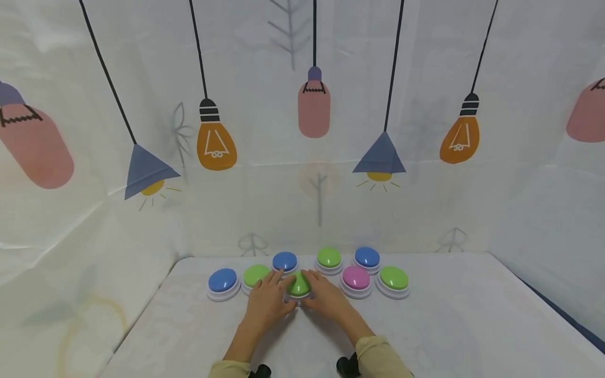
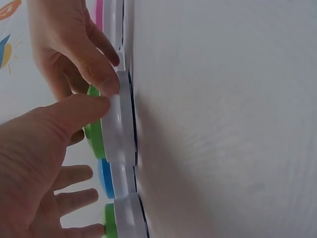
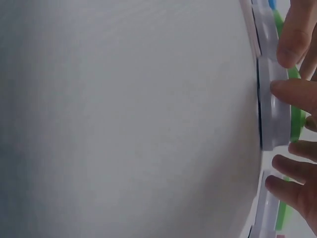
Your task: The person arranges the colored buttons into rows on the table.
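Note:
A round green push button (image 1: pixel 299 285) with a white base sits between my two hands. My left hand (image 1: pixel 268 299) holds it from the left, and my right hand (image 1: pixel 328 299) grips it from the right. In the left wrist view both thumbs rest on the near side of the white base (image 2: pixel 119 129). The remaining left fingers (image 2: pixel 77 198) are spread apart, near neighbouring buttons. The right wrist view has the right thumb on the base (image 3: pixel 275 119), the other right fingers spread beside it. The index fingertips' exact contact is partly hidden.
To the left stand a blue button (image 1: pixel 223 281) and a green button (image 1: pixel 255 274); another blue one (image 1: pixel 285 261) is behind. On the right are a pink button (image 1: pixel 356 278), green buttons (image 1: pixel 394 278) and a blue button (image 1: pixel 367 256). A lamp-printed cloth (image 1: pixel 264 199) hangs behind the white table (image 1: pixel 454 320).

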Tool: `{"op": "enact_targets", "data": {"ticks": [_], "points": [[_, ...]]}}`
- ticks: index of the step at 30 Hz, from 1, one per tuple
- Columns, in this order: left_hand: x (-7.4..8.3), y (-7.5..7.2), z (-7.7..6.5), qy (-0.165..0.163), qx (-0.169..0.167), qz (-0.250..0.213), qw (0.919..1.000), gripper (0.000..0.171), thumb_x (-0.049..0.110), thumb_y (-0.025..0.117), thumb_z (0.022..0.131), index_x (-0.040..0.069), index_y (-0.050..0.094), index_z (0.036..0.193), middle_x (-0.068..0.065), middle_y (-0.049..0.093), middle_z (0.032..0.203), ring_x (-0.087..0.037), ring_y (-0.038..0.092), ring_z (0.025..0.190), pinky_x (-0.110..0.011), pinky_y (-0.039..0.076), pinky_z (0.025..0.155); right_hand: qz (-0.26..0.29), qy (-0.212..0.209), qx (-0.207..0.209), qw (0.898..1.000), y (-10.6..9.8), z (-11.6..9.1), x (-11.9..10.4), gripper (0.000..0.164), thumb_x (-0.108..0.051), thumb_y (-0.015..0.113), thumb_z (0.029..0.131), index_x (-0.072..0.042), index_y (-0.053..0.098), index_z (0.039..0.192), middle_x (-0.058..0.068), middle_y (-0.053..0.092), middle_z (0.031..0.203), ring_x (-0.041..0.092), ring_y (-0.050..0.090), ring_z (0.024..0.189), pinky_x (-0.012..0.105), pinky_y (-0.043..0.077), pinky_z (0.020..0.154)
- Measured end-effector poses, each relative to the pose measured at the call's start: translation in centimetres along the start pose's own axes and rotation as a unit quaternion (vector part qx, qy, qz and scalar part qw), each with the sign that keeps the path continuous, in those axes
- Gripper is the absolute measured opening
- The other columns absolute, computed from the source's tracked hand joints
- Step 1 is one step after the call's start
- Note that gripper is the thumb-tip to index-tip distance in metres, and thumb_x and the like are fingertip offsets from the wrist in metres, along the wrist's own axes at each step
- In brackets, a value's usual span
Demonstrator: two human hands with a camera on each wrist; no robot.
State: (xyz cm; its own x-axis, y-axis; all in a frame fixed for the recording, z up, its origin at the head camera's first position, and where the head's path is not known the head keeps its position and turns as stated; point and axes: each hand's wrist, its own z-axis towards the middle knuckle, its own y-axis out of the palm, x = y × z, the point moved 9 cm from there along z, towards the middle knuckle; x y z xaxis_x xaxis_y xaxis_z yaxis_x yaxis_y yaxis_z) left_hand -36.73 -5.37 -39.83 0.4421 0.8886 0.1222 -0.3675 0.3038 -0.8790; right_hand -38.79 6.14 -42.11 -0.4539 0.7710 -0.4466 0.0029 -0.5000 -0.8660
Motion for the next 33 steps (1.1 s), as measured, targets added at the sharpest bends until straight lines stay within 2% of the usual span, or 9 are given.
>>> {"op": "enact_targets", "data": {"ticks": [4, 10, 14, 19, 22, 27, 33], "points": [[0.2, 0.2, 0.1, 0.006, 0.004, 0.017, 0.9998, 0.051, 0.03, 0.08, 0.076, 0.015, 0.068, 0.124, -0.015, 0.064, 0.129, -0.036, 0.058, 0.12, -0.061, 0.048, 0.094, -0.012, 0.006, -0.007, 1.0, 0.5, 0.3, 0.1, 0.069, -0.019, 0.076, 0.086, -0.001, 0.044, 0.145, 0.024, 0.05, 0.142, 0.038, 0.053, 0.128, 0.051, 0.045, 0.104], [0.5, -0.1, 0.1, 0.012, 0.024, 0.046, 0.9986, 0.045, 0.022, 0.079, 0.075, 0.017, 0.07, 0.119, -0.009, 0.072, 0.109, -0.029, 0.065, 0.105, -0.058, 0.051, 0.09, -0.018, 0.004, -0.007, 1.0, 0.7, 0.5, 0.0, 0.068, -0.017, 0.075, 0.085, -0.001, 0.045, 0.144, 0.022, 0.053, 0.139, 0.036, 0.056, 0.124, 0.049, 0.047, 0.102], [0.5, 0.1, 0.2, 0.01, 0.018, 0.047, 0.9987, 0.045, 0.019, 0.08, 0.074, 0.017, 0.07, 0.118, -0.008, 0.074, 0.098, -0.028, 0.068, 0.095, -0.058, 0.051, 0.089, -0.015, -0.004, -0.002, 1.0, 0.6, 0.5, -0.1, 0.067, -0.015, 0.076, 0.084, 0.0, 0.046, 0.143, 0.021, 0.055, 0.136, 0.035, 0.058, 0.12, 0.049, 0.049, 0.1], [0.7, 0.3, 0.4, 0.033, 0.031, 0.066, 0.9968, 0.046, 0.02, 0.083, 0.071, 0.018, 0.071, 0.116, -0.004, 0.073, 0.08, -0.022, 0.068, 0.075, -0.043, 0.055, 0.078, -0.017, -0.015, 0.004, 1.0, 0.3, 0.4, -0.3, 0.067, -0.015, 0.077, 0.084, 0.001, 0.047, 0.142, 0.02, 0.056, 0.135, 0.034, 0.058, 0.121, 0.047, 0.048, 0.101], [0.9, 0.0, 0.4, 0.054, 0.049, 0.075, 0.9945, 0.046, 0.019, 0.085, 0.069, 0.017, 0.072, 0.113, -0.001, 0.071, 0.073, -0.017, 0.064, 0.063, -0.033, 0.051, 0.065, -0.016, -0.019, 0.007, 1.0, 0.2, 0.4, -0.4, 0.066, -0.016, 0.076, 0.085, 0.001, 0.048, 0.142, 0.019, 0.056, 0.135, 0.033, 0.057, 0.122, 0.047, 0.047, 0.102], [1.2, -0.9, 0.4, 0.075, 0.073, 0.062, 0.9925, 0.045, 0.016, 0.085, 0.066, 0.016, 0.072, 0.109, -0.001, 0.068, 0.067, -0.017, 0.059, 0.055, -0.03, 0.046, 0.055, -0.02, -0.022, 0.01, 1.0, 0.1, 0.3, -0.4, 0.066, -0.018, 0.076, 0.085, 0.0, 0.048, 0.142, 0.018, 0.057, 0.135, 0.032, 0.058, 0.122, 0.046, 0.047, 0.102], [1.3, -0.8, 0.4, 0.079, 0.053, 0.032, 0.995, 0.044, 0.015, 0.085, 0.071, 0.015, 0.072, 0.113, -0.003, 0.07, 0.073, -0.017, 0.06, 0.058, -0.029, 0.048, 0.052, -0.024, -0.025, 0.009, 0.999, -0.2, 0.0, -0.3, 0.066, -0.019, 0.076, 0.085, 0.0, 0.049, 0.141, 0.017, 0.058, 0.135, 0.033, 0.058, 0.121, 0.047, 0.047, 0.102]]}}
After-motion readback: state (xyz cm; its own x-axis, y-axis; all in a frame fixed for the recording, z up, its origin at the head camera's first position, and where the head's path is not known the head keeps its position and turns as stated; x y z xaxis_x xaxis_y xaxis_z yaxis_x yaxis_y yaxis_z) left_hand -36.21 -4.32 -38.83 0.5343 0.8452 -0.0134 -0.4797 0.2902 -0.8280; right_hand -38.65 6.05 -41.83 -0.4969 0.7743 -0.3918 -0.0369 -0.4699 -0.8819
